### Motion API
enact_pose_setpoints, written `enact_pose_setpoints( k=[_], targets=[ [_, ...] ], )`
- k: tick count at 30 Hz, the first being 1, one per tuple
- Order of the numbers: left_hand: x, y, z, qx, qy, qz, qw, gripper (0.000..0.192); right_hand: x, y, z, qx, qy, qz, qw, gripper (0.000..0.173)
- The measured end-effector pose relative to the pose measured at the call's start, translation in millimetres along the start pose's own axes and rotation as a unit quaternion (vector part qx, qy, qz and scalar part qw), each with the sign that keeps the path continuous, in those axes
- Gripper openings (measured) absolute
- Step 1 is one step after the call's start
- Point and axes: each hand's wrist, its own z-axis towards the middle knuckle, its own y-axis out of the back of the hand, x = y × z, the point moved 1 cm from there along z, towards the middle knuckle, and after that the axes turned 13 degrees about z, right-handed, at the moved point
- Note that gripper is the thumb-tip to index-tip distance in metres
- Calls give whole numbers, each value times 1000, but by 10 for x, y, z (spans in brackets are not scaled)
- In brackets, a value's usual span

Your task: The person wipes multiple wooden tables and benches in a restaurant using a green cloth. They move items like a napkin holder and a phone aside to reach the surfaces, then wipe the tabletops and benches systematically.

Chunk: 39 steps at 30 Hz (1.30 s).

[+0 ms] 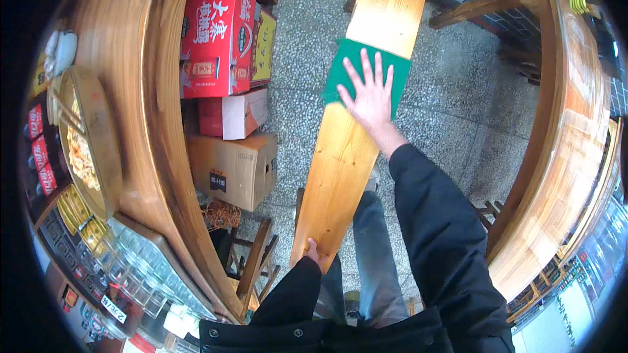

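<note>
A long, narrow wooden bench (338,171) with a light, varnished plank top stretches away from me. My right hand (369,90) lies flat across a green cloth (401,78) spread over the plank's middle, its fingers spread apart. The cloth covers the full width of the plank, and its edges look slightly frayed. At the bench's near end, my left hand (314,253) holds the plank's edge, thumb on top; its other fingers are hidden beneath.
On the left stands a wooden counter (132,108) bearing a round basket (105,157) of food and several glasses (147,274). Red (216,39) and brown cardboard boxes (235,166) sit below it. A wooden table (564,166) flanks the right, above a speckled stone floor (451,103).
</note>
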Motion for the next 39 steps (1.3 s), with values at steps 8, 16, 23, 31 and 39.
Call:
enact_pose_setpoints(
  k=[8,16,23,31,39],
  targets=[
    [24,-45,-72,8,14,-102,995,73,-881,97,1733,-101,7,-67,993,66],
    [-183,-129,-298,-53,42,-66,996,71,-1316,221,2731,-107,-36,-70,991,69],
    [-221,-137,-289,-82,41,-37,995,72,-1258,420,2953,-56,-80,-47,994,70],
    [-7,-126,-72,-81,18,-84,993,70,-1328,188,2599,-98,-19,-141,985,67],
    [111,-141,119,-33,-11,-55,998,79,-944,102,1613,-27,-18,-127,991,66]
  ],
)
